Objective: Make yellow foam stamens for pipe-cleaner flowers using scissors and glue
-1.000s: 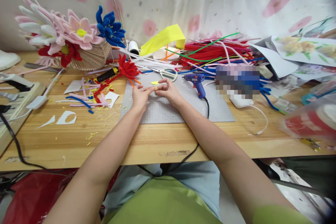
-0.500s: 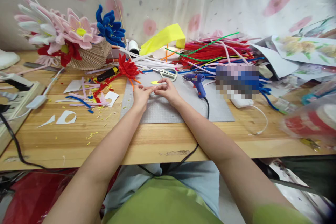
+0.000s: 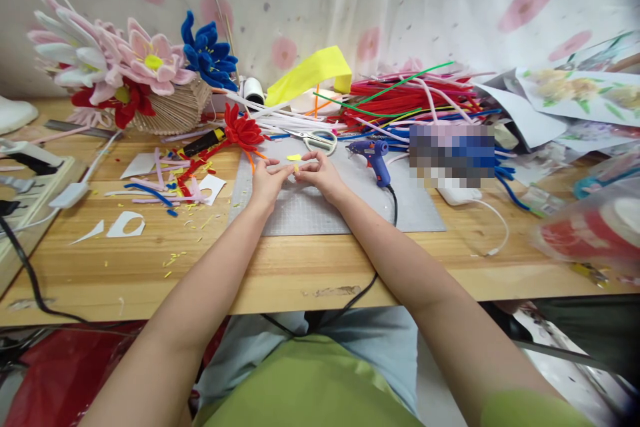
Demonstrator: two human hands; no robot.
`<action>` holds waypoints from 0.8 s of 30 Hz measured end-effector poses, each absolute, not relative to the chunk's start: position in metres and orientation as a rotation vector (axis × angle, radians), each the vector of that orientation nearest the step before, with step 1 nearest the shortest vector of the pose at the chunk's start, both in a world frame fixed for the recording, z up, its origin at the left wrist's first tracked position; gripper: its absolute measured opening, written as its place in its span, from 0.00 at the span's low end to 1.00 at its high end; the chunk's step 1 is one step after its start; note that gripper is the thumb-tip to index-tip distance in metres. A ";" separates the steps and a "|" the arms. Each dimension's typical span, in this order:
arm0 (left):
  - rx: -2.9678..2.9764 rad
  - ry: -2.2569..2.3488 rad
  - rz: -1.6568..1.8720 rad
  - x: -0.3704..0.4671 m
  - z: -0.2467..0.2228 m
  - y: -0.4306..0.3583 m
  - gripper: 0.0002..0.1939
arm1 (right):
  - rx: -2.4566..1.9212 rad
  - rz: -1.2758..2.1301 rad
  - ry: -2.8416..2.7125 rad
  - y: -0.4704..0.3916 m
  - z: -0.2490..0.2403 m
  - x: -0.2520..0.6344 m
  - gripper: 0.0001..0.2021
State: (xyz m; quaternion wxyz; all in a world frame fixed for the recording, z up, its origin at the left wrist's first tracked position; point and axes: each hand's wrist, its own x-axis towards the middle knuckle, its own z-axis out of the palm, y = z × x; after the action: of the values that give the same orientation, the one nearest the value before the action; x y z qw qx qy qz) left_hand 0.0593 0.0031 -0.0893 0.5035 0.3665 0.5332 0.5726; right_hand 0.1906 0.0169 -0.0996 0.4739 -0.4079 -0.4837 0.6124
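My left hand and my right hand meet over the grey cutting mat, fingertips pinched together. Between the fingertips shows a small yellow piece, partly hidden by the fingers; its exact form is too small to tell. Just beyond them a flat yellow scrap lies on the mat. Scissors with pale handles rest at the mat's far edge. To the right of my right hand lies a blue glue gun. Left of the scissors is a red fuzzy flower with orange stems.
Pipe cleaner bits and paper offcuts litter the left side. Finished flowers stand behind them. A yellow sheet and red pipe cleaners fill the back. A bagged cup is at right; the glue gun's cord crosses the mat.
My fingers have shifted slightly, and the yellow piece between them now shows. The flat scrap beyond appears a little more uncovered. Other things stay where they were.
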 end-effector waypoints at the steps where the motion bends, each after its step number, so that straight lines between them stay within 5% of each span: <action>1: 0.890 1.303 1.379 0.059 -0.089 0.003 0.22 | -0.998 1.502 -1.193 0.016 -0.099 0.191 0.25; 24: 0.947 1.353 1.332 0.056 -0.088 0.002 0.25 | -0.991 1.529 -1.255 0.016 -0.101 0.193 0.26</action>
State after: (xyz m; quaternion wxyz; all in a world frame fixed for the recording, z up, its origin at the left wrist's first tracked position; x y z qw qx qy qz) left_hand 0.0556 0.0018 -0.0884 0.4880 0.3894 0.5566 0.5480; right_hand 0.1928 0.0161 -0.1010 0.4480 -0.4004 -0.5071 0.6179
